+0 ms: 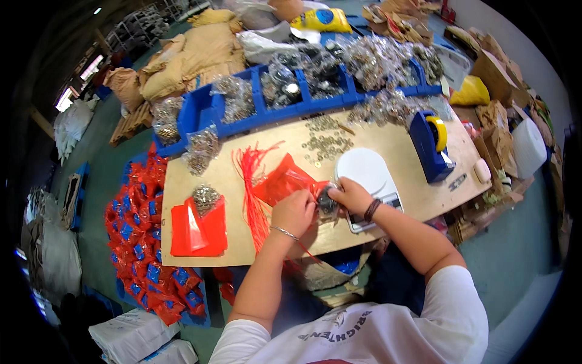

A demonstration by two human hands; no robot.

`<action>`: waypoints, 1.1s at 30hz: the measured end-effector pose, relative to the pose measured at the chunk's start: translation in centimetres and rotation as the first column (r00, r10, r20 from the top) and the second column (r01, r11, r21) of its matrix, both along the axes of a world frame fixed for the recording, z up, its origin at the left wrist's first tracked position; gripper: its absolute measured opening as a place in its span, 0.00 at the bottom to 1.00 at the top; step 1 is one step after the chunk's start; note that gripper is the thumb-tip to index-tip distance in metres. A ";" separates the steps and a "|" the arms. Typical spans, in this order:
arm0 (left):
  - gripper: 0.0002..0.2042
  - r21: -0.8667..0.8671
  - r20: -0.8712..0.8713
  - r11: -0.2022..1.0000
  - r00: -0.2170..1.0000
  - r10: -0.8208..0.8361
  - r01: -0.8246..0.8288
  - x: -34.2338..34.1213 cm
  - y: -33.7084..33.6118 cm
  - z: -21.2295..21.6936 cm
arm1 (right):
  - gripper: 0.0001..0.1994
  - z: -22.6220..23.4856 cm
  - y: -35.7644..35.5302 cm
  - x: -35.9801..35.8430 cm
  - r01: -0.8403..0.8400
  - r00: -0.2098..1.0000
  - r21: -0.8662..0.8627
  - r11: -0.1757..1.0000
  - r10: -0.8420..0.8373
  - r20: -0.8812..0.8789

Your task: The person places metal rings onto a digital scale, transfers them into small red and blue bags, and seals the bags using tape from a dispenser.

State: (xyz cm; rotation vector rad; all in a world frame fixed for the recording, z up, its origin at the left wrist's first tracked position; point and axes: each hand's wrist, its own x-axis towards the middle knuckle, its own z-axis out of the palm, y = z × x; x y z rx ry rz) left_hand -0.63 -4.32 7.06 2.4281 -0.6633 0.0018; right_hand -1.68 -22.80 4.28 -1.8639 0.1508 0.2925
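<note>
Left hand (293, 212) | right hand (350, 195) | fingers of both closed on small clear bag (327, 203) | between hands, just left of scale (368, 176) | red bags (285, 182) behind-left.

The floor (515, 255) is a dull grey-green, bare on the right side. A pale wooden counter (388, 142) stands in the middle, with a row of blue bins (209, 109) along its far edge. Beyond them tan sacks (194, 54) are heaped on the floor. To the left, a pile of red packets (145, 242) spreads beside the counter, and white sacks (130, 333) lie nearer. Brown cardboard boxes (500, 130) crowd the right. Far left, daylight comes through bright windows (63, 100); a ceiling lamp (97, 11) glows overhead.
</note>
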 end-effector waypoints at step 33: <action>0.04 -0.866 -0.498 0.153 0.797 -0.343 -0.476 -1.3 1.6 0.0 | 0.10 6.2 3.7 -1.3 0.073 0.439 -0.650 0.756 0.561 0.702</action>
